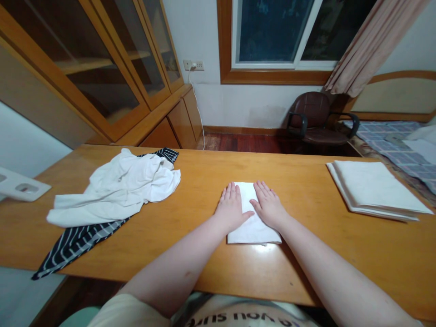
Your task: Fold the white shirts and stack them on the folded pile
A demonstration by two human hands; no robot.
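Note:
A white folded cloth (254,231) lies flat on the wooden table, straight in front of me. My left hand (232,206) rests palm down on its left side, fingers stretched forward. Across from it, my right hand (270,204) presses flat on the right side, with its thumb pointing inward. Both hands are open and grip nothing. The palms hide parts of the cloth's left and right edges, while its middle strip and near edge show between and below them.
To the left, a crumpled white garment (126,181) lies over a black-and-white striped cloth (81,238). A neat stack of folded white fabric (378,186) sits at the right of the table (190,254). Beyond the far edge stand a brown armchair (311,116) and a glass-door cabinet (136,59).

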